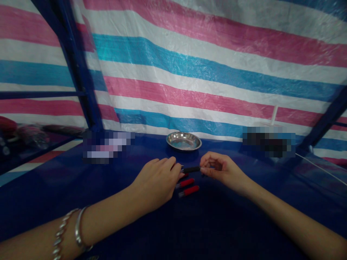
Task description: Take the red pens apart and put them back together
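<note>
Both my hands meet over a dark blue table. Between them they hold a short black pen-like stick, level above the table. My left hand is curled, its fingertips pinching the stick's left end. My right hand pinches the right end with thumb and fingers. Just below the stick lie red pens side by side on the table, one partly hidden by my left hand. A small shiny metal dish stands behind the hands, and nothing shows inside it.
A striped pink, white and blue tarp hangs as a wall behind the table. Blue frame posts rise at the left and right. Blurred patches sit on the table's back edge. Dark bundles lie on a shelf at far left.
</note>
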Tool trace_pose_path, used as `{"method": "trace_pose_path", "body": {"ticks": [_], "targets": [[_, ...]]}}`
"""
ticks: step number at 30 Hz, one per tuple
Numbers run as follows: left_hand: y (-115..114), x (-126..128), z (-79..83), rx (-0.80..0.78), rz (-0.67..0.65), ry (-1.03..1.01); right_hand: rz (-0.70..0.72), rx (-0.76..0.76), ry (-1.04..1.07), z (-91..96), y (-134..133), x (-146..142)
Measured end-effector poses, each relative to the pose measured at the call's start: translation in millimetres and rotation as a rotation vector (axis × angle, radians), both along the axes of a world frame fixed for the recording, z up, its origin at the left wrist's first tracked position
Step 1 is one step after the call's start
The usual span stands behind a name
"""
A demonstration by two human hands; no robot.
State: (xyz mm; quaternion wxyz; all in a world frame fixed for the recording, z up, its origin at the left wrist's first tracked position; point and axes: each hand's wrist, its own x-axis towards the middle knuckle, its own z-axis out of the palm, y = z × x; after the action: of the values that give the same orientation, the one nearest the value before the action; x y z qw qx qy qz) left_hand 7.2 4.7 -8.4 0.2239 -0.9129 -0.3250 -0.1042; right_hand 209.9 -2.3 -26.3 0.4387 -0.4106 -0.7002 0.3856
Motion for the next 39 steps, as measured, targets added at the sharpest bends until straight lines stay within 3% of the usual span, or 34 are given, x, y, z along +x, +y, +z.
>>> {"method": "trace_pose_path", "body": {"ticks": [10, 19, 28, 32, 39], "targets": [[1.8, 0.0, -0.7, 0.0, 0.028, -0.011, -0.075, 0.028, -0.006, -0.3, 1.6, 0.5], [6.9, -2.7, -5.9, -0.028, 0.148, 0.01, -0.236, -0.006, -0.034, -3.7, 5.9, 4.7], [8.2, -3.4, -7.4, -0.046, 0.165, 0.016, -0.241, -0.001, -0.078, -9.1, 8.2, 6.8], [8.9, -3.6, -7.8, -0.052, 0.172, 0.02, -0.229, 0.047, -0.197, -9.2, 7.3, 8.5], [10.8, -4.8, -11.4, -0.047, 0.179, 0.03, -0.301, 0.34, -0.625, -1.9, 1.7, 6.8]]}}
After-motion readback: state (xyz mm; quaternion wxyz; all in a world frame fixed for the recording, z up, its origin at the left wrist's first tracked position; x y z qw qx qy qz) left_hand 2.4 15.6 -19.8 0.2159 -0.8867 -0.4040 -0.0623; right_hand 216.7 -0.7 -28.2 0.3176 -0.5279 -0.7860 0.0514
